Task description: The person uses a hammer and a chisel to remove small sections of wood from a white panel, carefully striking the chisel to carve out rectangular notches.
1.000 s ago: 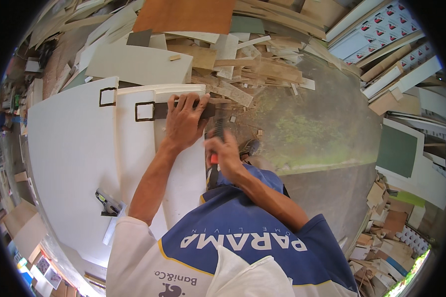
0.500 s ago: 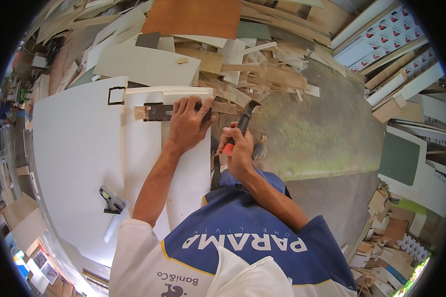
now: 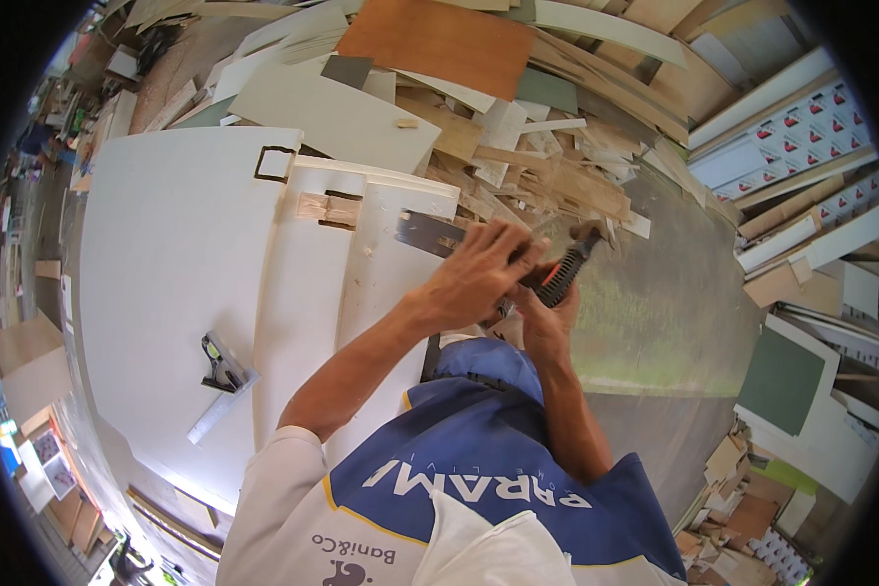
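Several white panels (image 3: 166, 293) lay in steps on the left. Past their right edge, the left hand (image 3: 483, 266) had its fingers clamped on a dark flat blade (image 3: 424, 233), which reached left over the panels, apart from a dark-rimmed notch (image 3: 328, 209). Just beside, the right hand (image 3: 549, 317) had its fingers wrapped around a hammer (image 3: 564, 277). Grey floor (image 3: 669, 332) spread rightward; wood scraps (image 3: 576, 186) bordered the far side.
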Demonstrator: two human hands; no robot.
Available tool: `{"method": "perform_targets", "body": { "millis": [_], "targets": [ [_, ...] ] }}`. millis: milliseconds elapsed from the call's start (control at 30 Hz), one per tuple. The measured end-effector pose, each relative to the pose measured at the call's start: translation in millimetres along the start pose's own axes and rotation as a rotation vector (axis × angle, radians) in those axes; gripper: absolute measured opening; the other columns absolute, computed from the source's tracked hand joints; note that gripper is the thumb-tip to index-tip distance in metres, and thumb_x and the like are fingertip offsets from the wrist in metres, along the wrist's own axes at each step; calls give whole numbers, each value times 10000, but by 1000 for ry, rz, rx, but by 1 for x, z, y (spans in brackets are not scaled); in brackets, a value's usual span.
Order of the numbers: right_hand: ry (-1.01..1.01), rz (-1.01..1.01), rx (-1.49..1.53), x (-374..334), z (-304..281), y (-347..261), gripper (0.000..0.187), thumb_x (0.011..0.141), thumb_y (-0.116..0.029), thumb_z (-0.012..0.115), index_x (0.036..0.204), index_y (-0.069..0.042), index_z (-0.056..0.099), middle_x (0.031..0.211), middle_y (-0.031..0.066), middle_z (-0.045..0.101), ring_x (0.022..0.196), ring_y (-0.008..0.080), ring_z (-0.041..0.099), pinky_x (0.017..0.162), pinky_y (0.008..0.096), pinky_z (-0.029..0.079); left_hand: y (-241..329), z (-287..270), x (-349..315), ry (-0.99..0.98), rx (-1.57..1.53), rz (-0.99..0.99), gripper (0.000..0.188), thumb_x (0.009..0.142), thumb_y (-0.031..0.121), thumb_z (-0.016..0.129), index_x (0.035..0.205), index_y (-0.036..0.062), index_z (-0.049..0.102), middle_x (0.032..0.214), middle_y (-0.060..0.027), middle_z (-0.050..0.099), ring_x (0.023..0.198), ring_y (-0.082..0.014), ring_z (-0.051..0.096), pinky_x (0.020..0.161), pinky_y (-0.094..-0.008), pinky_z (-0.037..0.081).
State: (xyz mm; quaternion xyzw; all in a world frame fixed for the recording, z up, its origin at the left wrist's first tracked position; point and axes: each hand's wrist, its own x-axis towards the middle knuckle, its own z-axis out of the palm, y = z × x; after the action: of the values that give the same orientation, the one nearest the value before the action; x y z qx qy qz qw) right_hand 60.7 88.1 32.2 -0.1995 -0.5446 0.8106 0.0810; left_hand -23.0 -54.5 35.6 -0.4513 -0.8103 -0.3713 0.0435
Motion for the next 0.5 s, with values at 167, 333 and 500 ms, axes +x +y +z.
{"method": "perform_targets", "body": {
  "millis": [167, 333, 500],
  "targets": [
    [72, -44, 132, 14, -20, -23, 349, 792, 59, 754, 1037, -58, 535, 863, 31, 600, 676, 127, 604, 594, 255, 498, 21, -20, 20, 76, -119, -49, 646, 724, 142, 791, 1339, 77, 607, 1243, -128, 531, 1213, -342, 458, 1037, -440, 353],
    [237, -136, -32, 35, -61, -42, 296, 819, 20, 734, 1035, -73, 554, 883, 10, 582, 710, 107, 590, 587, 250, 493, -7, -26, -1, 475, -209, -599, 519, 802, 323, 804, 1212, 39, 659, 1176, -170, 608, 1155, -338, 548, 979, -426, 446],
    [104, -142, -3, 53, -69, -51, 305, 809, -1, 741, 1056, -44, 567, 892, 25, 607, 696, 113, 592, 602, 243, 478, -3, 35, -11, 229, -373, -508, 478, 838, 377, 768, 1142, 26, 655, 1128, -168, 631, 1087, -344, 595, 951, -435, 476]
  ]
}}
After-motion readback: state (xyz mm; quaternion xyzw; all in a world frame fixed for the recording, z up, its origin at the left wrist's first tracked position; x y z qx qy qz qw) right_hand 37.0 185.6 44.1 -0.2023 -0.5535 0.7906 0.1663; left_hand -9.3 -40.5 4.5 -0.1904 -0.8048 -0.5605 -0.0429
